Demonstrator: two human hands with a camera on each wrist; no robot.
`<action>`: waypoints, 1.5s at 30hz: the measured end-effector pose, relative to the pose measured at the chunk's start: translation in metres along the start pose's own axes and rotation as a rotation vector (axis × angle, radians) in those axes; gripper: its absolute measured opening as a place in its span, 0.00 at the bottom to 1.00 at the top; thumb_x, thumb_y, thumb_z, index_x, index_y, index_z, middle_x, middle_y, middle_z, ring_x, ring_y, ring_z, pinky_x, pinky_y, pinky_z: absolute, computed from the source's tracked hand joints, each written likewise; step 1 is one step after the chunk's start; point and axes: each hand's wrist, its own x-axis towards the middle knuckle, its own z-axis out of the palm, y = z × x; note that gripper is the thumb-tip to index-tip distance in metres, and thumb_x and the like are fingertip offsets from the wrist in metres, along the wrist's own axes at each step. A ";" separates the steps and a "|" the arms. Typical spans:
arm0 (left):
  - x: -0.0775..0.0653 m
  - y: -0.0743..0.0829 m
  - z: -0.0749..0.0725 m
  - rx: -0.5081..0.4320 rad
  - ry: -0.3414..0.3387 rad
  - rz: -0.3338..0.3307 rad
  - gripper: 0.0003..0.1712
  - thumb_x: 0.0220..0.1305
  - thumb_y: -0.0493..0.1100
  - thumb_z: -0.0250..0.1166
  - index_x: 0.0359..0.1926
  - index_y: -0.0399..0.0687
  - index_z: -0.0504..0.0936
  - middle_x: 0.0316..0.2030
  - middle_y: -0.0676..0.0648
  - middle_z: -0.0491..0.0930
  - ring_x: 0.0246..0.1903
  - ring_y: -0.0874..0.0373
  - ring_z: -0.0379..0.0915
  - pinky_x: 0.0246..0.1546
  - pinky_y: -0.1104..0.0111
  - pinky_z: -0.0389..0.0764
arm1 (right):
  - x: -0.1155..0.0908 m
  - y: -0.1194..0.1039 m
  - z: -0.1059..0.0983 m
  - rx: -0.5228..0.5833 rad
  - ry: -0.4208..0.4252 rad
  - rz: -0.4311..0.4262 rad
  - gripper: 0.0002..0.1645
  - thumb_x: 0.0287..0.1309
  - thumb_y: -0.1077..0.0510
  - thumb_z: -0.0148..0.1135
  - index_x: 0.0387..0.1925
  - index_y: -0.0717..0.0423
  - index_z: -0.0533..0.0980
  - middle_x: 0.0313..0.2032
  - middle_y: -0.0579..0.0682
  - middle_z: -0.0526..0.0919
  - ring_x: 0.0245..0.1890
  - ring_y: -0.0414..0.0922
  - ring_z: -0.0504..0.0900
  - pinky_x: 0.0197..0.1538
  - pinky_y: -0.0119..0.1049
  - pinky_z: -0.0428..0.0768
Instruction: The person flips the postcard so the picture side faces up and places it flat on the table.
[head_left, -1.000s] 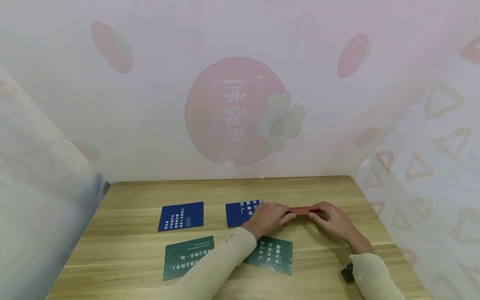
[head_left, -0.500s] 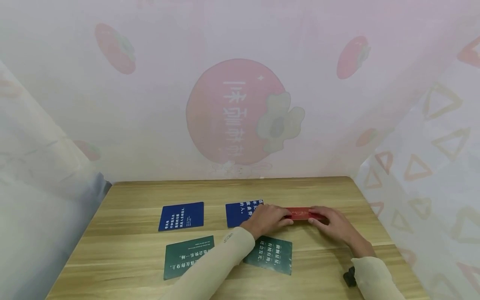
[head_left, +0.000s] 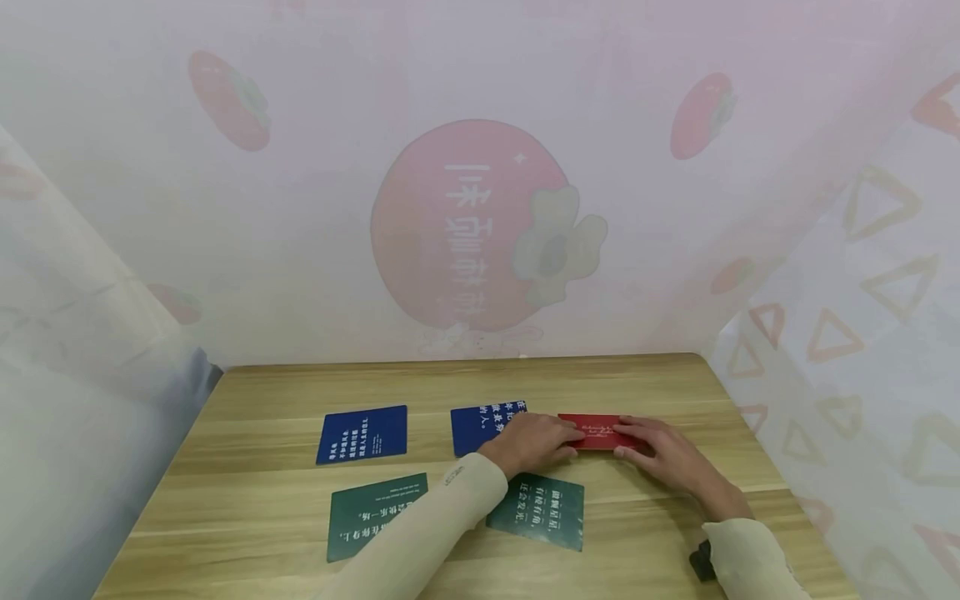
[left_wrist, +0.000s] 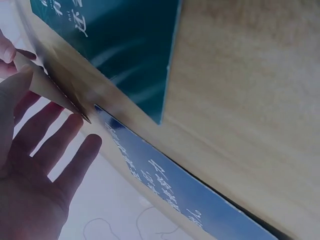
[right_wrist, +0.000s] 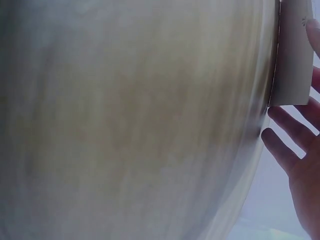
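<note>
A red card (head_left: 597,432) with pale lettering is held between both hands at the right of the wooden table. My left hand (head_left: 531,442) pinches its left end, thumb on one face and fingers behind. The right hand (head_left: 666,452) grips the opposite end the same way. In the left wrist view the card's pale back (left_wrist: 47,90) tilts up, its lower edge close over the table. From the right wrist the same pale back (right_wrist: 292,65) stands between thumb and fingers. Beneath the left hand lies a blue card (head_left: 472,429), partly covered.
Another blue card (head_left: 362,434) lies at the left. Two green cards lie nearer: one (head_left: 367,521) partly under the left sleeve, the other (head_left: 547,512) to the right of that forearm. A black object (head_left: 702,561) sits by the right cuff. Printed cloth walls (head_left: 300,250) enclose the table.
The red card has tipped so that more of its lettered face shows to the head camera. Both hands keep hold of it and have shifted slightly toward the body.
</note>
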 end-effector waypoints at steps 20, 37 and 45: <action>-0.005 -0.001 -0.001 0.098 -0.025 0.053 0.26 0.82 0.53 0.63 0.76 0.67 0.78 0.73 0.54 0.80 0.73 0.59 0.76 0.71 0.62 0.81 | 0.002 -0.008 0.005 -0.115 -0.036 -0.010 0.36 0.73 0.36 0.69 0.69 0.55 0.82 0.73 0.62 0.78 0.72 0.67 0.77 0.71 0.68 0.77; -0.004 -0.002 0.003 0.105 -0.028 0.040 0.26 0.82 0.52 0.64 0.76 0.64 0.79 0.75 0.55 0.78 0.74 0.60 0.75 0.74 0.64 0.78 | -0.003 -0.013 0.007 -0.150 -0.013 -0.039 0.31 0.70 0.47 0.74 0.69 0.56 0.81 0.72 0.65 0.77 0.71 0.68 0.77 0.69 0.67 0.79; -0.003 0.000 0.005 0.125 -0.026 0.019 0.24 0.82 0.52 0.64 0.74 0.64 0.81 0.75 0.55 0.77 0.74 0.59 0.75 0.73 0.63 0.79 | -0.005 -0.012 0.007 -0.167 -0.004 -0.044 0.28 0.71 0.49 0.74 0.67 0.55 0.82 0.73 0.63 0.77 0.71 0.66 0.77 0.69 0.66 0.80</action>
